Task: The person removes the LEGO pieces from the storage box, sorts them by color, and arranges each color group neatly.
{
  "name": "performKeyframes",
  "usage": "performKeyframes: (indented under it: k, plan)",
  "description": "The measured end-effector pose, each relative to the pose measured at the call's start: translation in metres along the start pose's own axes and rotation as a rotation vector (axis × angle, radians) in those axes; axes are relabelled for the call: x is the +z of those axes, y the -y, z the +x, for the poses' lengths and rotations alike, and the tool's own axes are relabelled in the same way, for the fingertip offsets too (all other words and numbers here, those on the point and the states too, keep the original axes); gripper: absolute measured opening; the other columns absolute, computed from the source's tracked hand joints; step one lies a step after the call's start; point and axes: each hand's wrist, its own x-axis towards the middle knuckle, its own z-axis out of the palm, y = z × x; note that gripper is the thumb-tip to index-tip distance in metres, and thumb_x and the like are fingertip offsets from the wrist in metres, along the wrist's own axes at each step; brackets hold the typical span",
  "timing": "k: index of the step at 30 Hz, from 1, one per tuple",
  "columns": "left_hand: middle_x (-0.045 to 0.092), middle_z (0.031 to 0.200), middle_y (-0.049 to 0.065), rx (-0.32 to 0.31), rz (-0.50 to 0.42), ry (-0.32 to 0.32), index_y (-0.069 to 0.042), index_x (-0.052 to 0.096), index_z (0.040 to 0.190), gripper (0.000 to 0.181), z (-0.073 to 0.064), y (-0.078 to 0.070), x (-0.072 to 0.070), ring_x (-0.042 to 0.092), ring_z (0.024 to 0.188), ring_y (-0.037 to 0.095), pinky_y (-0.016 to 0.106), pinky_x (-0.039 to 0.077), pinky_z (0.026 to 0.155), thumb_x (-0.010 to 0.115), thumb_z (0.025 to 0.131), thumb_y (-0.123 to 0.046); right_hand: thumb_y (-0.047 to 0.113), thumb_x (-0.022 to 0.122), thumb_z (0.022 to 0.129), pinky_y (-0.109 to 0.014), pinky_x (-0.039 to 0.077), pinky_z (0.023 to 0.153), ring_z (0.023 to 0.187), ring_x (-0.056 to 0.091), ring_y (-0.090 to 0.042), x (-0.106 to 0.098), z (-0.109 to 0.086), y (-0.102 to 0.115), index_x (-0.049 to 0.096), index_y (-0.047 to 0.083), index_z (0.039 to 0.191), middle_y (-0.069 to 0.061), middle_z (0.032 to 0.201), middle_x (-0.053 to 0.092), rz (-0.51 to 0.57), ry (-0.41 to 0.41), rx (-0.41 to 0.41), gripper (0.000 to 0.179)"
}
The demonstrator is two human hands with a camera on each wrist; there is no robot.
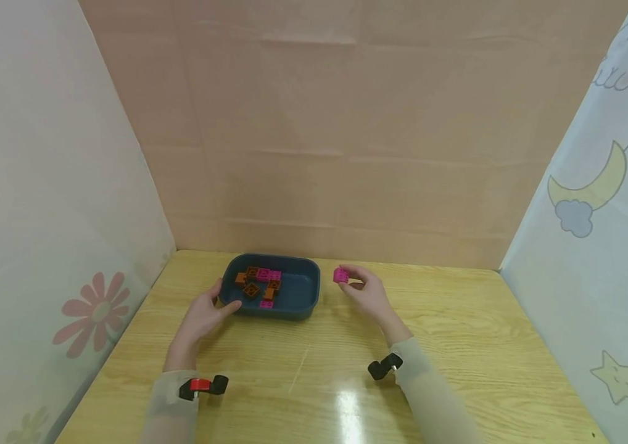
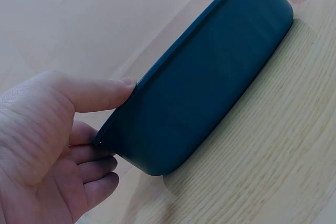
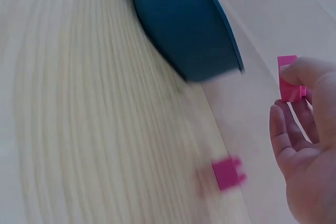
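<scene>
My left hand [image 1: 203, 314] grips the left end of a dark blue plastic tray [image 2: 210, 66]. In the left wrist view its thumb lies at the rim and the other fingers are curled near the tray's end. Several orange-brown and pink toy bricks lie inside, mostly in the left half. To the right of the tray, my right hand [image 1: 371, 296] pinches a pink toy brick [image 3: 287, 80] between thumb and fingers, above the table. A second pink brick [image 3: 228, 174], blurred, sits on the table below that hand in the right wrist view.
The wooden table [image 1: 458, 357] ends at a tan backdrop [image 1: 347, 154] close behind the tray. White printed cloths stand as side walls, with a flower [image 1: 97, 311] at left and a moon [image 1: 597, 185] at right. Each wrist wears a black strap-on device [image 1: 385, 366].
</scene>
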Motion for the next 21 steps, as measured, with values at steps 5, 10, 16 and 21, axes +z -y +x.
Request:
performKeyframes:
  k: [5,10,16,21]
  plan:
    - [0.020,0.171,0.031,-0.014,0.002,0.003,0.010,0.017,0.165,0.093,-0.001,-0.002,0.000,0.026,0.155,0.050,0.058,0.028,0.126,0.073,0.104,-0.033,0.011,0.076,0.102,-0.033,0.060,0.098,0.127,0.065,-0.034,-0.033,-0.010,-0.012,0.064,0.006,0.146,-0.017,0.138,0.067,-0.027,-0.024,0.086,0.046]
    - [0.021,0.171,0.030,-0.023,0.006,0.001,0.009,0.018,0.166,0.094,-0.001,-0.003,0.000,0.026,0.156,0.049,0.058,0.027,0.126,0.074,0.104,-0.034,0.016,0.075,0.103,-0.045,0.053,0.110,0.135,0.059,-0.032,-0.056,-0.016,-0.022,0.062,0.007,0.149,-0.013,0.144,0.065,-0.089,-0.040,0.129,0.049]
    - [0.021,0.171,0.030,-0.014,-0.001,-0.002,0.010,0.019,0.165,0.093,0.000,-0.001,0.000,0.026,0.156,0.049,0.058,0.027,0.126,0.074,0.104,-0.032,0.014,0.073,0.104,-0.053,0.049,0.114,0.137,0.057,-0.037,-0.067,-0.021,-0.037,0.060,0.004,0.151,-0.017,0.147,0.062,-0.118,0.003,0.181,0.049]
    - [0.021,0.170,0.031,0.003,-0.008,-0.002,0.012,0.019,0.164,0.092,0.001,0.001,0.001,0.027,0.155,0.049,0.057,0.029,0.125,0.075,0.103,-0.029,0.013,0.073,0.104,-0.052,0.049,0.114,0.134,0.060,-0.038,-0.069,-0.022,-0.049,0.060,0.004,0.151,-0.020,0.145,0.064,-0.145,0.034,0.240,0.049]
